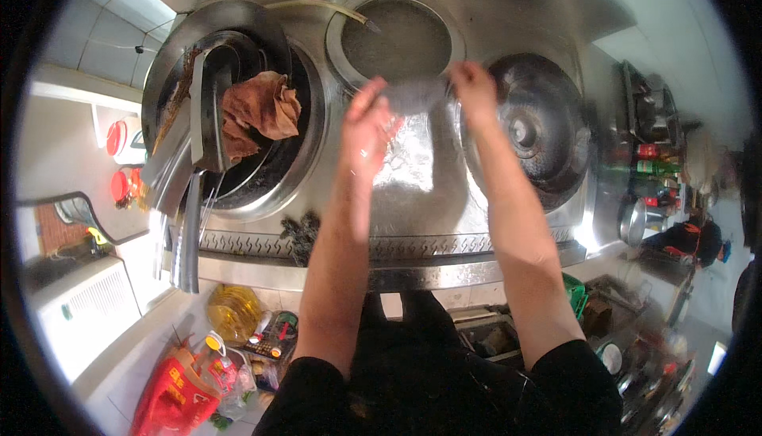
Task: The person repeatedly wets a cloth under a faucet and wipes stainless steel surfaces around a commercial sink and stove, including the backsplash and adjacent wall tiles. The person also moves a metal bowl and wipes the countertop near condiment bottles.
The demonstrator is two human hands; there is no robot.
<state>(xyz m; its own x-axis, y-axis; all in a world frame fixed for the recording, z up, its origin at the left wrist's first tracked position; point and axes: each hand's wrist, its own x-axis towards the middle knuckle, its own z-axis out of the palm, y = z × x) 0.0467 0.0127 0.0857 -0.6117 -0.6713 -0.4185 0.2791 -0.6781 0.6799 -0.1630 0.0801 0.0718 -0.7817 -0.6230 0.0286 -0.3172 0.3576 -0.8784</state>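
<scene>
Both my hands are held over the stainless steel counter (402,198), near the front rim of a round, water-filled basin (396,40). My left hand (369,129) looks wet, its fingers apart, with nothing in it. My right hand (473,88) is blurred, between the basin and a dark wok (527,132); its fingers look bent, and whether it holds something I cannot tell. A yellowish hose (321,4) ends over the basin. To the left, a brown cloth (262,109) lies on stacked dark woks (238,13) beside metal utensils with long handles (189,222).
A dark scouring pad (302,233) lies on the slotted drain strip (428,247) by my left forearm. Below left stand an oil jug (234,311) and a red bag (172,394). Bottles (655,167) and a metal bowl (633,222) are at the right.
</scene>
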